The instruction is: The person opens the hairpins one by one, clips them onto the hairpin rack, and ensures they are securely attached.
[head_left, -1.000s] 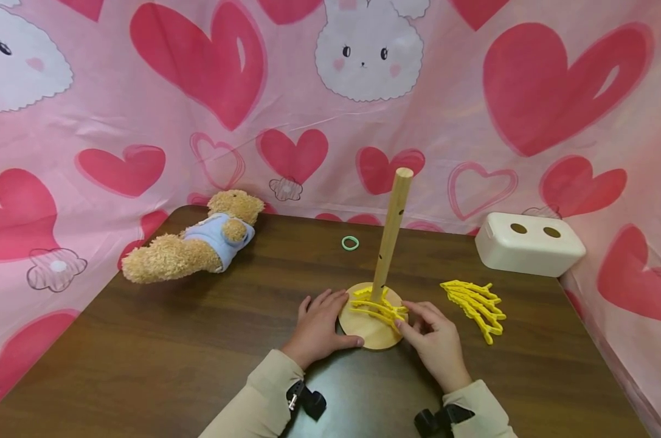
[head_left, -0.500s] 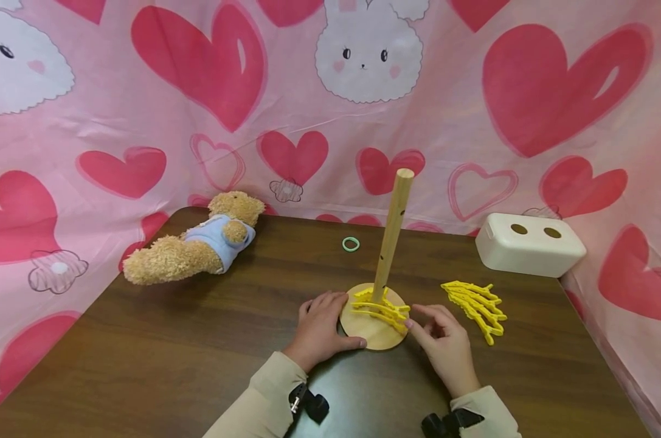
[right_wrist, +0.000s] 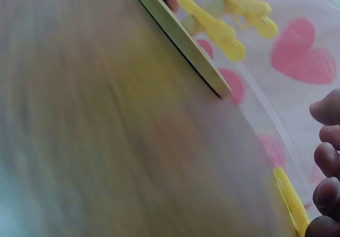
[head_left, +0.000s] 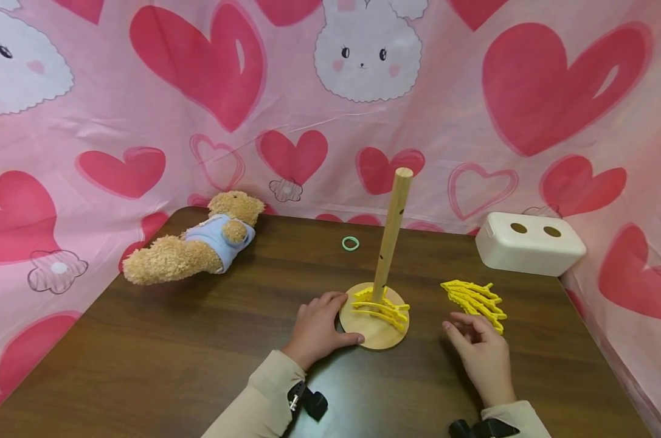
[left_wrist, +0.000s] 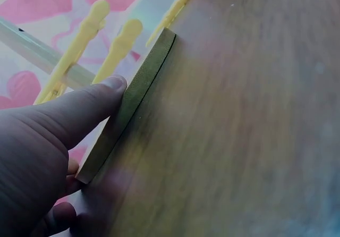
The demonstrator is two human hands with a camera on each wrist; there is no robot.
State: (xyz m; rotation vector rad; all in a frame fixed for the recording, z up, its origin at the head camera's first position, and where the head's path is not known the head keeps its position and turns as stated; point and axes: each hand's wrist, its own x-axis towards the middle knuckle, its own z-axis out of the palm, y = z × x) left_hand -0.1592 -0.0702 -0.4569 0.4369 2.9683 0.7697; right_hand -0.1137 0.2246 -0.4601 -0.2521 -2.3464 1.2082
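A round wooden base [head_left: 375, 336] stands on the table with an upright wooden pole [head_left: 393, 228] rising from it, dark holes along the pole. Yellow branch-like plastic pieces [head_left: 387, 314] sit around the pole's foot. My left hand [head_left: 320, 333] grips the left side of the base, the thumb at its front rim; the left wrist view shows this thumb [left_wrist: 90, 107] over the edge. Beside a fanned pile of yellow branch pieces [head_left: 472, 299], my right hand [head_left: 484, 359] hovers with fingers loosely bent and nothing visible in them. It covers the pile's near end.
A teddy bear [head_left: 212, 240] in a blue top lies at the back left. A small green ring [head_left: 350, 244] rests behind the pole. At the back right stands a white box [head_left: 527, 246] with two round holes. Heart-patterned cloth [head_left: 286, 103] hangs behind the table.
My right hand has let go of the yellow piece at the base's right side and moved right to the pile. The left hand stays on the base.
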